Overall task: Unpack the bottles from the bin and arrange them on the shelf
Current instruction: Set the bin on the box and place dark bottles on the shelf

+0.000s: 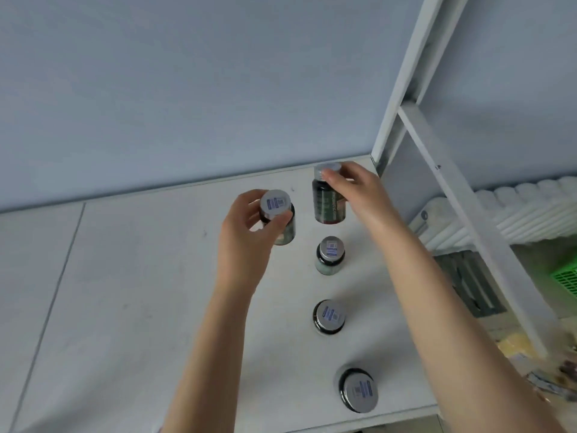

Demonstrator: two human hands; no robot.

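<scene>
Several dark bottles with silver caps stand on the white shelf board (125, 276). My left hand (246, 242) grips one bottle (279, 214) around its neck, just left of the row. My right hand (359, 189) holds the rear bottle (327, 204) by its cap, close to the wall. Three more bottles stand in a line toward me: one (330, 254) mid-shelf, one (329, 317) nearer, and one (357, 390) by the front edge. The bin's green mesh (565, 279) peeks in at the far right.
A white metal upright and diagonal brace (437, 157) frame the shelf's right side. Behind it lies a white radiator (515, 214). The pale blue wall (187, 89) backs the shelf. Mixed clutter (530, 364) sits on the floor at lower right.
</scene>
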